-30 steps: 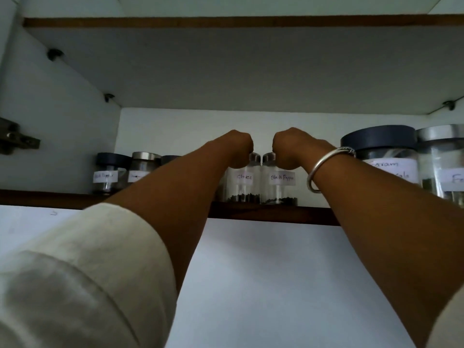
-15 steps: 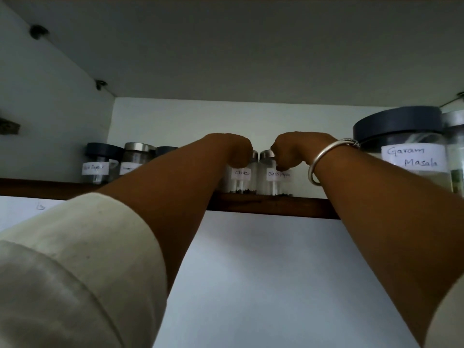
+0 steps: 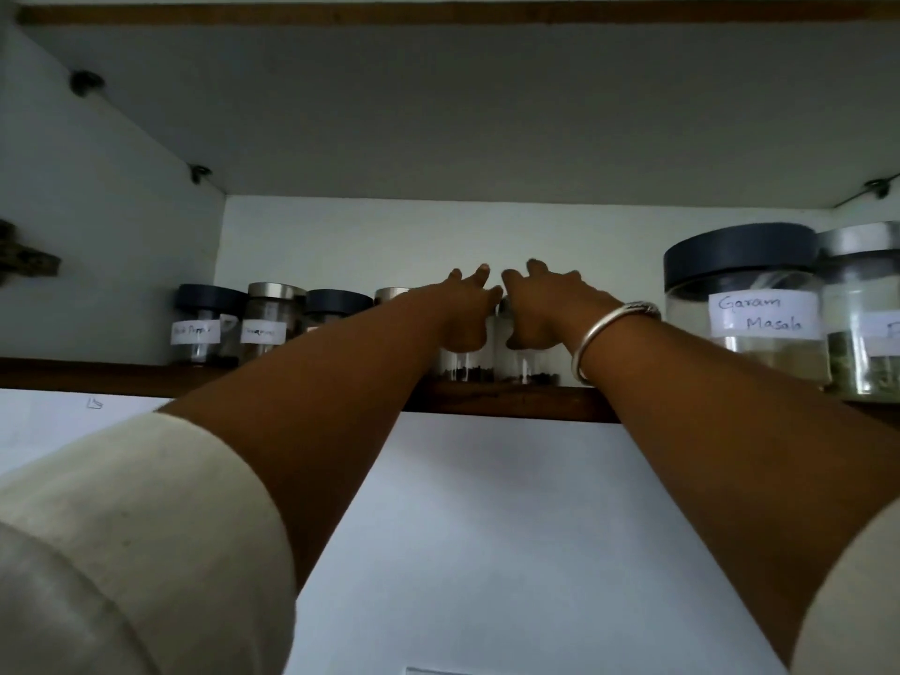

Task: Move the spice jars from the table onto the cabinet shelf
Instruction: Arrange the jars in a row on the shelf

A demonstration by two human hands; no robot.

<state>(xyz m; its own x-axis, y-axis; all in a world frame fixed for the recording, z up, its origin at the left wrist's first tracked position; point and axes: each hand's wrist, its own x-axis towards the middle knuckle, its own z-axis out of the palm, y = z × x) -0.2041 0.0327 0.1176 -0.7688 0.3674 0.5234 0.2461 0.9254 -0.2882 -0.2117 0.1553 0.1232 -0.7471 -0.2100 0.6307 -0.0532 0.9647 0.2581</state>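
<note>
At the centre of the frame my left grip and right grip were open, fingers stretched forward over the tops of two small clear glass spice jars. The jars stood side by side on the dark wooden cabinet shelf, left of a large dark-lidded jar labelled Garam Masala.

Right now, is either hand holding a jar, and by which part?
Neither grips: left hand and right hand have straight fingers, palms against the tops of two small jars standing on the shelf.
</note>
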